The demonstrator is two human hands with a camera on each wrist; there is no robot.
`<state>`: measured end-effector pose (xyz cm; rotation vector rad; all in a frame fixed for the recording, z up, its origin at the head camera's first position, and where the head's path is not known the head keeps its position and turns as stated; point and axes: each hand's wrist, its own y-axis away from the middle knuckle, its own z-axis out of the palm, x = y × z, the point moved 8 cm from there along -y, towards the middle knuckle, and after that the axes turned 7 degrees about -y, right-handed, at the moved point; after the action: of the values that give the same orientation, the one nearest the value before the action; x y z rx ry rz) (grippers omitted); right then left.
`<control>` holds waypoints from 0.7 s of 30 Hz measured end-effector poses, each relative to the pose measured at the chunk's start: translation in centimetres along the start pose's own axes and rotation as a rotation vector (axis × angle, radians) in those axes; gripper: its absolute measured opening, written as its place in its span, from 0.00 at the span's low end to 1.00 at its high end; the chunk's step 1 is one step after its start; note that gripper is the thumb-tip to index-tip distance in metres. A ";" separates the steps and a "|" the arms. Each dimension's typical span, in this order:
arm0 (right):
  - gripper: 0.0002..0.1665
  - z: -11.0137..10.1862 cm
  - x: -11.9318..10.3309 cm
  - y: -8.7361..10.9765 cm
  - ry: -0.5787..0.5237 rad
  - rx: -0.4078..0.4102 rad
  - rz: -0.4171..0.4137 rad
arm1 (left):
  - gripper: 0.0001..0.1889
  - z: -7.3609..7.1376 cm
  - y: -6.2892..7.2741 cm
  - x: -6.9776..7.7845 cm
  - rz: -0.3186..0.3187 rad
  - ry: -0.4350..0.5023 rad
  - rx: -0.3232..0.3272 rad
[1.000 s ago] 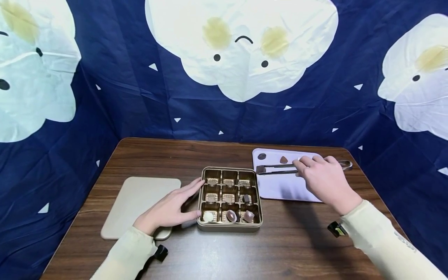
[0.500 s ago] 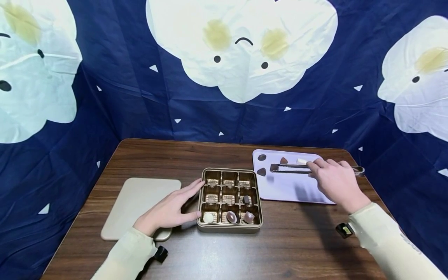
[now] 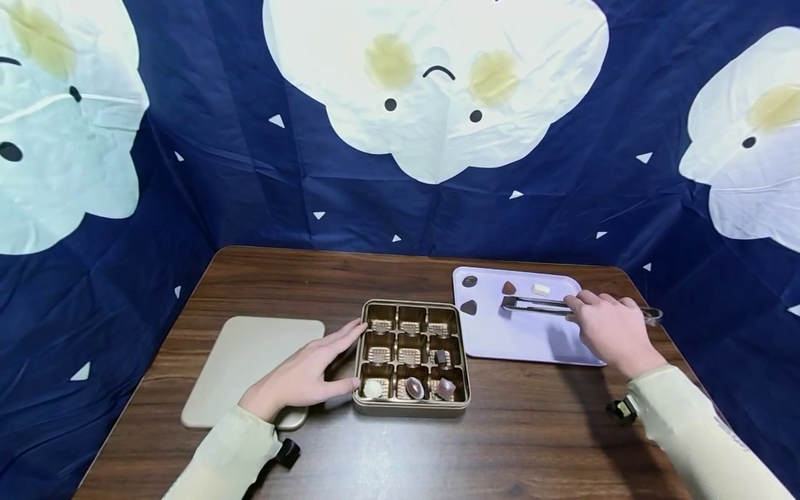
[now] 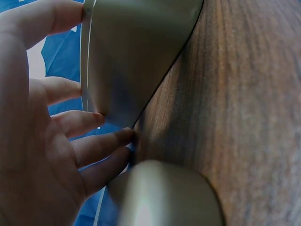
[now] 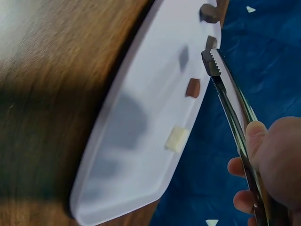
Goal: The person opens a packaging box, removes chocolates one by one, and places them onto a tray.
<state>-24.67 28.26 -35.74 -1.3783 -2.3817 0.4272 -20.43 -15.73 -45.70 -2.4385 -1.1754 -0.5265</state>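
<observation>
My left hand [image 3: 303, 373] rests against the left side of a gold tin [image 3: 412, 410], fingers spread and touching its rim and wall. The tin has square compartments. In its front row are a white chocolate [image 3: 373, 388], a shiny brown oval chocolate [image 3: 414, 388] and a pinkish chocolate [image 3: 446, 389]; a small dark chocolate [image 3: 441, 357] lies in the middle row's right compartment. My right hand [image 3: 612, 330] grips metal tongs [image 3: 544, 306] above a lilac tray [image 3: 525, 340]. Their tips look dark and close together; whether they pinch a piece, I cannot tell.
On the tray lie a dark oval chocolate [image 3: 469, 281], another dark chocolate [image 3: 469, 307], a brown chocolate [image 3: 509, 287] and a white block [image 5: 177, 139]. A gold lid [image 3: 250, 361] lies left of the tin, partly under my left forearm. Dark blue cloth hangs behind the table.
My right hand has moved right with the tongs, whose tips have left the dark chocolate at the tray's left edge. The white block has come into sight. My left hand stays in place.
</observation>
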 end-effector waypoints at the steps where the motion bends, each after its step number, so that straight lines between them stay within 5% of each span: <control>1: 0.10 0.3 0.2 0.1 -0.001 -0.014 0.012 | 0.49 0.0 0.0 0.0 0.000 0.000 -0.001; 8: 0.13 2.1 1.6 0.9 -0.029 -0.114 0.093 | 0.49 0.0 0.0 0.1 -0.008 0.003 -0.007; 21: 0.16 3.1 1.5 1.6 -0.047 -0.173 0.108 | 0.49 -0.1 0.0 0.1 -0.003 0.002 -0.002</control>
<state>-25.49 30.10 -38.97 -1.5948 -2.4385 0.2899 -20.40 -15.68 -45.53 -2.4375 -1.1791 -0.5310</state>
